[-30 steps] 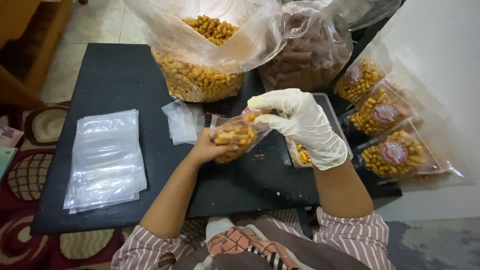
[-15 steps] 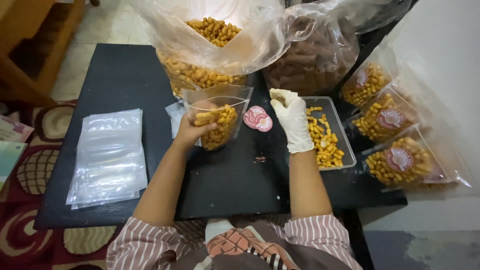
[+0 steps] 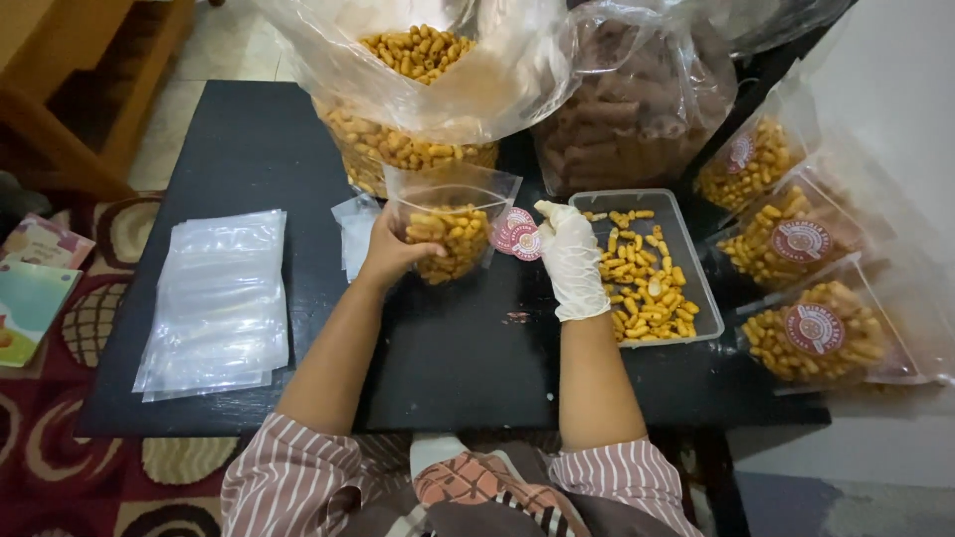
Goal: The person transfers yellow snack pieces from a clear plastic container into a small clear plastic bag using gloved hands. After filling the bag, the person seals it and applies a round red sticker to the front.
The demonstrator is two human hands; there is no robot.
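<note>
far left, over the counter's edge: patterned red rug (image 3: 60, 447) with two small coloured booklets (image 3: 35, 283) lying on it. on the black rectangular counter (image 3: 229, 139) i log a flat stack of empty clear plastic pouches (image 3: 214, 303), well apart from the hands. next right, my bare left hand (image 3: 393, 249) is closed around the side of an open clear plastic pouch part-filled with yellow-orange snack pieces (image 3: 453, 234), held upright just above the counter, in front of a large clear sack of the same snacks (image 3: 418, 99). two round red-and-white stickers (image 3: 517, 234) lie between the hands. my white-gloved right hand (image 3: 572, 259) is loosely curled, fingertips pinched together; i cannot tell whether they hold a piece. it sits at the left rim of a grey rectangular tray of loose snack pieces (image 3: 686, 244). behind: a sack of brown sticks (image 3: 627, 109). far right: three filled, stickered pouches (image 3: 806, 288).
</note>
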